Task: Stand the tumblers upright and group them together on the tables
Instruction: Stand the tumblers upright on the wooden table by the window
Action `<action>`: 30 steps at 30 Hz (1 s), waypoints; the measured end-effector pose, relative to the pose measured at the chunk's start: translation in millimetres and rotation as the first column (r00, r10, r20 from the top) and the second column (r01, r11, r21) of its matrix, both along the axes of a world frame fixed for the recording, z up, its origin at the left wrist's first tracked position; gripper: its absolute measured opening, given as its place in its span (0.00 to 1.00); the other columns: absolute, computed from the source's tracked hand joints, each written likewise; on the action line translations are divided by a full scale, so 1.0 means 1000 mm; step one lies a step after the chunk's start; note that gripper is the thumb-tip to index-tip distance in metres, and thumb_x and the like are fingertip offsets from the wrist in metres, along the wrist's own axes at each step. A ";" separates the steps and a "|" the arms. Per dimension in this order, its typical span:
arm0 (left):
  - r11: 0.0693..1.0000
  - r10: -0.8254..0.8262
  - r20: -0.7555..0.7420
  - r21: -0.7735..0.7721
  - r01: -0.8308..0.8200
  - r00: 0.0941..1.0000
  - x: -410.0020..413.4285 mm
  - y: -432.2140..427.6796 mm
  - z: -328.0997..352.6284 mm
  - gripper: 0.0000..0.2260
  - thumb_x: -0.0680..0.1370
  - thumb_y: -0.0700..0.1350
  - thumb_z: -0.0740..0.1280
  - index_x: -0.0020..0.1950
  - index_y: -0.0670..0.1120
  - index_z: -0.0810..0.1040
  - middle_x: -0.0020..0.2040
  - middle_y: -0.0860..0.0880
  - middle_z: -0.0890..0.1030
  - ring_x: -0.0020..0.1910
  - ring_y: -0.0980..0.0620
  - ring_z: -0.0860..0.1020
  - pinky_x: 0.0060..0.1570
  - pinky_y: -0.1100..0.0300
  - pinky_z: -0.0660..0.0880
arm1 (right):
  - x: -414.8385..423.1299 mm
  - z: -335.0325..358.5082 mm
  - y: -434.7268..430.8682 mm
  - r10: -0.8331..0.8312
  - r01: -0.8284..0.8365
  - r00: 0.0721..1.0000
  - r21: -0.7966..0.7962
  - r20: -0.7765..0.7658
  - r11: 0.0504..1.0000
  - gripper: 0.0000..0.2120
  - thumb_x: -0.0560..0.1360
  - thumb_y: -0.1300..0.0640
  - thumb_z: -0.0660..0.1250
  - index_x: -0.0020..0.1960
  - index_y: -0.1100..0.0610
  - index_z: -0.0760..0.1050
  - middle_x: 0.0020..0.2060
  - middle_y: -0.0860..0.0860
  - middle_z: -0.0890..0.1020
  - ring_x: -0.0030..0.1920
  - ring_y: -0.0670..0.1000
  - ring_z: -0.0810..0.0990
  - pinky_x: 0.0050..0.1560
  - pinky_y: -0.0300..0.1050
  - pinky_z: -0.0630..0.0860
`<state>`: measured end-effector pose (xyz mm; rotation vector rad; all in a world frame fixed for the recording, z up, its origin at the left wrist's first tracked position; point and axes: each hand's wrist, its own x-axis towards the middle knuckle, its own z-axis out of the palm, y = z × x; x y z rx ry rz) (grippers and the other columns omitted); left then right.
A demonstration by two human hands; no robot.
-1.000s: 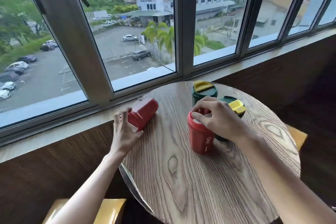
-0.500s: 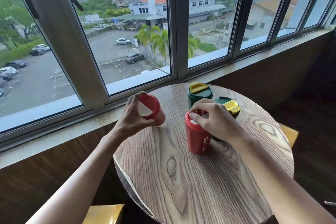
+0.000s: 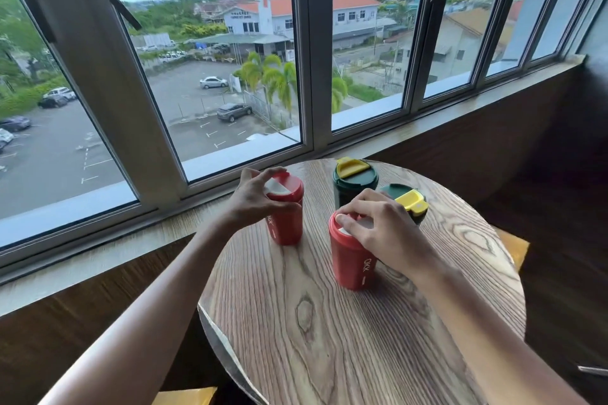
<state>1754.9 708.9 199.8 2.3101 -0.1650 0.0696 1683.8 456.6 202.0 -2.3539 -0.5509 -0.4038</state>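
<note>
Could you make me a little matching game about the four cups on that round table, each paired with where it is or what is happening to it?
Things:
1. Left red tumbler
2. Right red tumbler
3. Far green tumbler
4. Near green tumbler

States:
A. Partly hidden behind the right hand
B. Stands alone nearest the window, untouched
C. Upright, gripped by the left hand
D. Right hand's fingers rest on its lid

Pairs: 1-C, 2-D, 3-B, 4-A
</note>
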 end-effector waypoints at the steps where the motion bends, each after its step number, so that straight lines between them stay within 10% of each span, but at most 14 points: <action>1: 1.000 0.014 0.030 -0.008 -0.014 0.999 0.000 -0.001 -0.002 0.36 0.64 0.51 0.81 0.69 0.55 0.72 0.58 0.48 0.65 0.59 0.52 0.67 0.61 0.63 0.63 | -0.001 -0.001 0.000 -0.005 0.005 1.000 0.009 0.012 1.000 0.08 0.76 0.51 0.69 0.53 0.51 0.83 0.47 0.42 0.79 0.51 0.42 0.73 0.53 0.27 0.66; 12: 0.962 -0.218 -0.023 -0.176 0.211 0.976 -0.002 -0.002 -0.012 0.36 0.57 0.53 0.81 0.63 0.56 0.72 0.62 0.51 0.77 0.62 0.51 0.75 0.63 0.47 0.73 | -0.005 -0.014 0.004 -0.095 0.088 0.987 0.056 0.126 0.995 0.07 0.76 0.50 0.68 0.50 0.50 0.83 0.45 0.41 0.80 0.50 0.43 0.77 0.59 0.50 0.71; 21: 0.805 -0.431 -0.105 -0.493 0.329 0.896 0.005 -0.014 -0.013 0.35 0.65 0.25 0.73 0.68 0.47 0.72 0.64 0.48 0.75 0.56 0.54 0.76 0.54 0.55 0.74 | -0.006 -0.017 0.004 -0.101 0.092 0.987 0.083 0.125 0.992 0.11 0.76 0.44 0.65 0.45 0.50 0.80 0.45 0.40 0.81 0.50 0.42 0.77 0.58 0.49 0.71; 30: 0.725 -0.521 -0.158 -0.600 0.337 0.839 0.014 -0.016 -0.017 0.36 0.65 0.26 0.72 0.70 0.47 0.70 0.69 0.38 0.72 0.68 0.41 0.71 0.66 0.42 0.68 | -0.006 -0.018 0.005 -0.101 0.088 0.987 0.104 0.127 0.991 0.12 0.76 0.43 0.65 0.44 0.51 0.78 0.44 0.40 0.79 0.49 0.43 0.77 0.57 0.51 0.74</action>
